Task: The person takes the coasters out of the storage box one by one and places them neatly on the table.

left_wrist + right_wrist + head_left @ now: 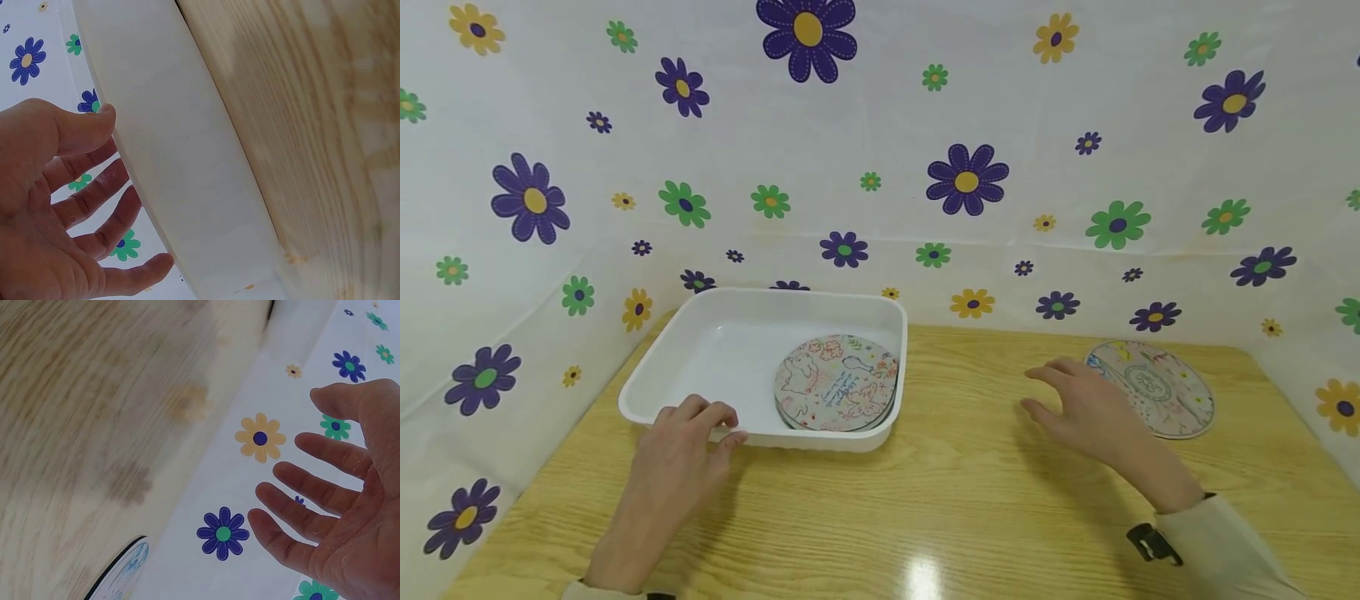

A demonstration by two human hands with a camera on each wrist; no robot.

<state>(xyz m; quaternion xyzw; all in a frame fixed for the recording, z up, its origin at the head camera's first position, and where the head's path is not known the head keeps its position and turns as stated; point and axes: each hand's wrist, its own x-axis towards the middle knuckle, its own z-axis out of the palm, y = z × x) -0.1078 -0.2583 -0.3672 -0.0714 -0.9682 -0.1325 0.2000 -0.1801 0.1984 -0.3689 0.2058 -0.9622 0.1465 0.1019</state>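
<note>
In the head view, a white rectangular tray (715,425) sits on the left of the table. Several round flat discs printed with pastel drawings, the top disc (835,383) showing most, are stacked in its right part. My left hand (677,458) holds the tray's near rim; in the left wrist view the thumb (87,131) lies at the rim, with the fingers beyond it. My right hand (1090,412) hovers over the table with nothing in it, fingers apart. Another printed round disc (1172,392) lies on the table just beyond it, partly hidden by that hand.
The wooden table (955,500) extends between tray and right-hand disc. A white sheet (880,125) with purple, green and yellow flowers stands behind and along both sides. A dark clasp (1153,544) hangs by the right sleeve.
</note>
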